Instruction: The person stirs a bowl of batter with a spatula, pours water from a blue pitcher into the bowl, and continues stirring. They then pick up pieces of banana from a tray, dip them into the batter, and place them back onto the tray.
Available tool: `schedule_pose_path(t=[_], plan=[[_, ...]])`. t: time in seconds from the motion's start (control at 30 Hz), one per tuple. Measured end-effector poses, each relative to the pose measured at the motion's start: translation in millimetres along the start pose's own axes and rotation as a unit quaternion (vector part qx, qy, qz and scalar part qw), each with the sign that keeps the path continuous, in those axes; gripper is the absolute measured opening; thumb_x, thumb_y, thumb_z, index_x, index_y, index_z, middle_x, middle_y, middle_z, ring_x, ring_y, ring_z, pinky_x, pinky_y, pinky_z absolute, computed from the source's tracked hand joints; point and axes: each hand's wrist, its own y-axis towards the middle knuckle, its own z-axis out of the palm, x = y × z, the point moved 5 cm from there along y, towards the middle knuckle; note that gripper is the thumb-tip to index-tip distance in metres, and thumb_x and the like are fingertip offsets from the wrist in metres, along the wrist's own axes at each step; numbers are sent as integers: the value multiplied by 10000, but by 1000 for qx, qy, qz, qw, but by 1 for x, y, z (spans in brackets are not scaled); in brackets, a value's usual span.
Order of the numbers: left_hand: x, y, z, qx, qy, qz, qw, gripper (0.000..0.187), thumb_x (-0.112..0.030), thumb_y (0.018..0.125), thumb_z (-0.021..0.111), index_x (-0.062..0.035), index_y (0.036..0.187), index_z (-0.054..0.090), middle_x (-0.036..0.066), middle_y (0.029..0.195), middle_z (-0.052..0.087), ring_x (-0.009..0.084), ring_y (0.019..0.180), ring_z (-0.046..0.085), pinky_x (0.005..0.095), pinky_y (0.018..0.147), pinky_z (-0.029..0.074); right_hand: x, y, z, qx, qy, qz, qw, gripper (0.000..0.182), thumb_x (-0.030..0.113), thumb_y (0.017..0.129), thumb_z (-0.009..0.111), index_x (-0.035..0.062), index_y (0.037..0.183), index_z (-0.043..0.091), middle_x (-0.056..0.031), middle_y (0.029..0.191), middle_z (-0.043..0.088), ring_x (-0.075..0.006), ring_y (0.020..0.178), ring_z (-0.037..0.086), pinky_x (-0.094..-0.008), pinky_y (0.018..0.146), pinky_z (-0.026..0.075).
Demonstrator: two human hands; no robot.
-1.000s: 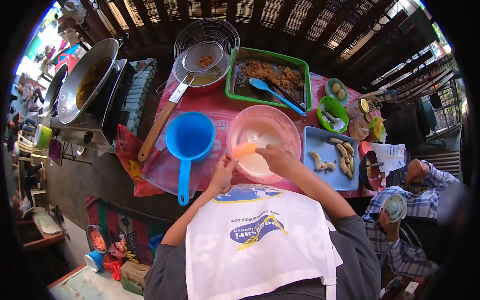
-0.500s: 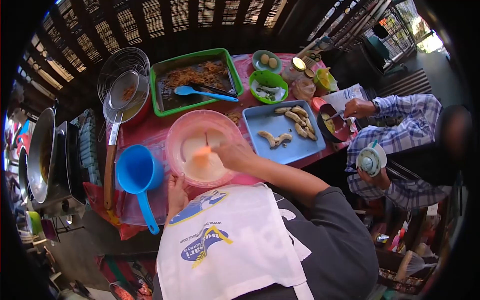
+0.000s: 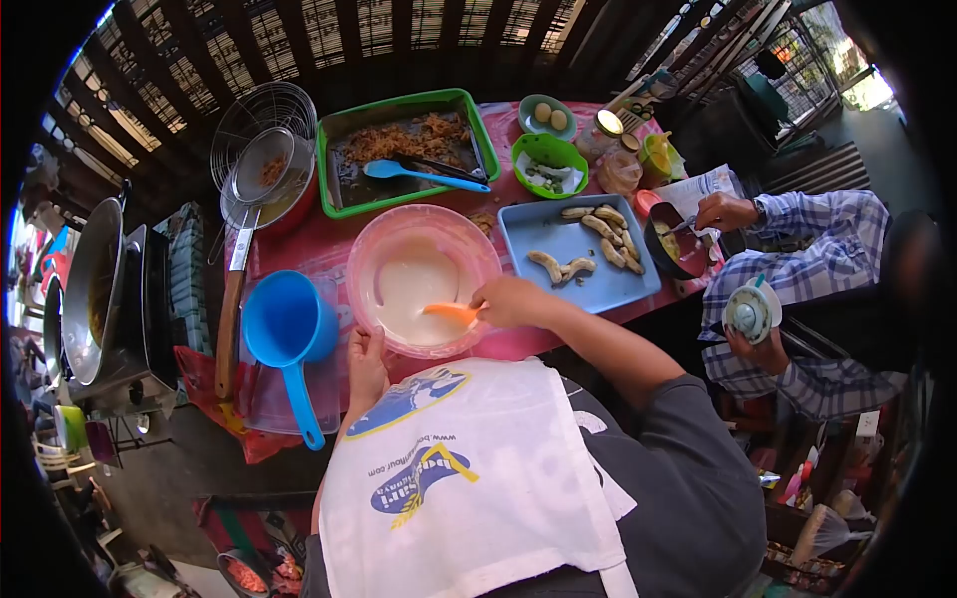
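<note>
My right hand (image 3: 506, 301) is closed on an orange utensil (image 3: 451, 313), whose far end dips into pale batter (image 3: 414, 289) in a pink bowl (image 3: 366, 237). At the bowl's near left rim my left hand (image 3: 368, 367) grips the edge, its thumb up by the rim. To the left of the bowl lies a blue dipper (image 3: 289, 319), its handle toward me. A blue tray (image 3: 598, 289) with several bananas (image 3: 608, 237) stands to the right of the bowl.
Behind are a green-rimmed tray (image 3: 344, 204) with brown food, a light-blue spoon (image 3: 424, 175), a green bowl (image 3: 550, 149) and jars. Strainers (image 3: 264, 174) and a wok (image 3: 95, 289) stand left. At right, a co-worker's hand (image 3: 725, 212) works over a dark bowl (image 3: 670, 261); another holds a cup.
The orange utensil and my right hand have moved toward the bowl's right side. The whole view has shifted slightly, with things appearing further right.
</note>
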Motion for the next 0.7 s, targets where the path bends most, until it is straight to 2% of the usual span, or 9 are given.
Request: schedule_pose_path(t=[0.1,0.2,0.3,0.4,0.5,0.6,0.7], plan=[[0,-5,2,0,-8,-10,1000,81,-155,886,498,-128,942,446,5,890,530,122,790,557,297,644,515,-6,23,45,-30,140,-26,989,298,217,761,557,77,1015,629,-149,938,628,-282,861,601,-348,766,465],[1,-10,3,-7,-24,-25,999,81,-152,891,485,-131,957,442,21,919,545,133,815,573,298,648,517,10,19,49,-103,254,-27,961,270,214,752,539,101,971,649,-127,913,636,-285,853,602,-376,757,458],[3,-10,1,-9,-38,-31,999,87,-154,896,473,-133,973,438,38,958,558,145,844,586,298,654,518,36,-6,14,-241,190,-7,952,276,210,777,533,125,1021,631,-117,880,639,-287,827,601,-386,716,453],[7,-11,-2,-14,-40,-29,999,96,-162,897,472,-134,983,438,45,977,564,150,850,594,296,655,518,37,-9,7,-314,46,-45,947,242,223,785,564,123,991,638,-102,820,636,-271,741,601,-369,633,462],[11,-8,-5,-19,-56,-16,998,101,-171,896,476,-134,983,438,48,972,568,153,836,598,295,655,518,35,0,21,-253,-40,-130,958,199,244,788,568,116,916,650,-91,728,617,-273,667,588,-382,577,453],[14,-2,-12,-25,-76,1,997,114,-183,894,483,-134,989,443,46,985,566,161,846,596,300,658,518,19,1,-6,-295,138,-94,941,219,301,785,550,102,794,641,-104,765,616,-294,728,592,-400,591,446],[13,3,-16,-70,-75,16,995,143,-198,890,493,-136,1012,454,36,1014,558,169,879,585,303,672,517,-9,3,-39,-348,124,-30,929,267,341,789,539,97,737,634,-127,728,602,-315,666,580,-433,562,435]])
